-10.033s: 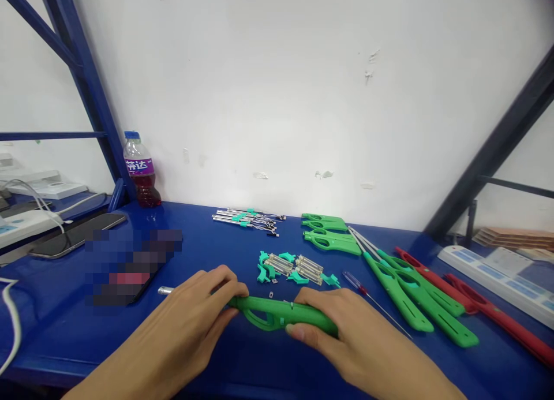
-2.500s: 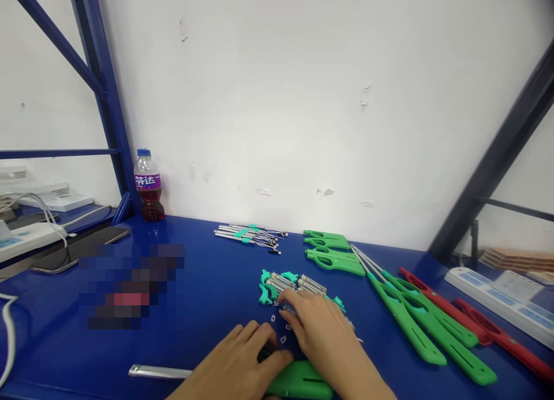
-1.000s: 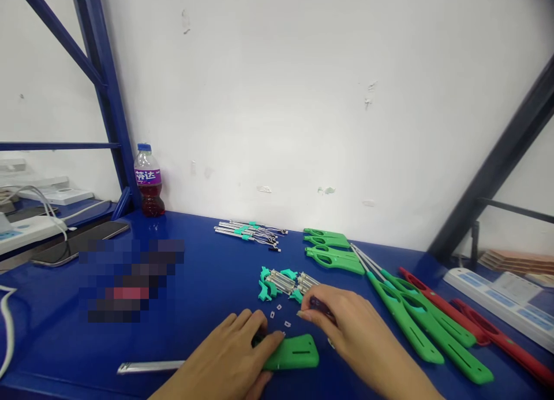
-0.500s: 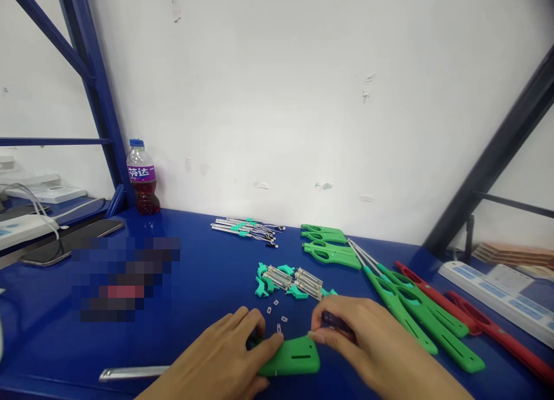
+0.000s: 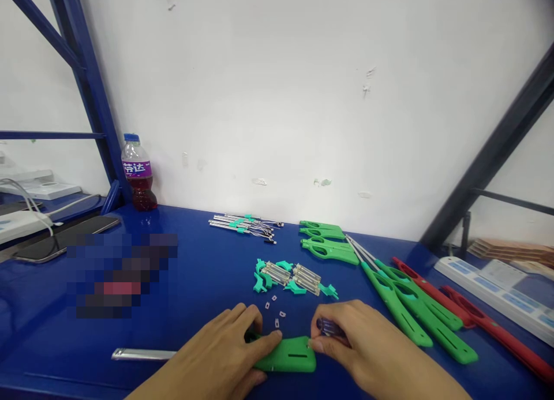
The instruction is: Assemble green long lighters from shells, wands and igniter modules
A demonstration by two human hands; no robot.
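A green long-nosed lighter (image 5: 288,355) lies on the blue table, its metal tube (image 5: 145,354) pointing left beneath my left forearm. My left hand (image 5: 236,348) is closed around the lighter's middle, with the thumb along its top edge. At the right end of the handle, the fingertips of my right hand (image 5: 355,345) press close to the corner. Within that fist sits a dark purple, see-through handle (image 5: 331,327), apparently a screwdriver's; its tip is hidden by my fingers. Several tiny pale clips (image 5: 277,323) lie just behind the lighter.
Teal triggers (image 5: 258,282) and clear fuel tanks (image 5: 307,279) lie mid-table. Behind are metal tubes with wires (image 5: 242,225) and green handle shells (image 5: 331,251). Green lighters (image 5: 396,307) and red lighters (image 5: 497,331) lie right, near a power strip (image 5: 497,296). A drink bottle (image 5: 141,175) stands back left.
The view has shifted slightly, so everything sits a little differently in it. Both hands keep their hold at the lighter; the purple handle in my right hand shows at a slightly different angle.
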